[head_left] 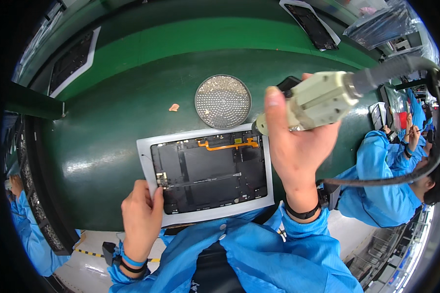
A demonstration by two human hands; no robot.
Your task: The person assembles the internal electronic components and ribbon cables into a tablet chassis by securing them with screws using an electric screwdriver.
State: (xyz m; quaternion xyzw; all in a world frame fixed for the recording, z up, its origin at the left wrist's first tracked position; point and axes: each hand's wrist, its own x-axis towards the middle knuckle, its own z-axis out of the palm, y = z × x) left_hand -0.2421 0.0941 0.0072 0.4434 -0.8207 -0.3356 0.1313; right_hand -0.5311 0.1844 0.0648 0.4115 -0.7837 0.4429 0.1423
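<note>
An opened tablet [208,171] lies face down on a white sheet [205,218], its black inside showing with an orange flex cable [230,145] along the far edge. My left hand [143,210] is closed on the tablet's left edge, thumb on top; the fingers underneath are partly hidden. In my right hand [300,151] is a cream electric screwdriver [322,97], gripped around its body. Its dark nose is at the tablet's far right corner; whether the bit touches a screw I cannot tell. Just beyond stands a round perforated screw tray [223,105] holding many tiny silvery screws.
A small tan scrap [174,107] lies left of the tray on the green bench [98,161]. The screwdriver's thick cable [401,68] curves down the right side. More opened tablets [72,61] rest at the far left and far right [312,24]. Co-workers in blue [381,180] sit nearby.
</note>
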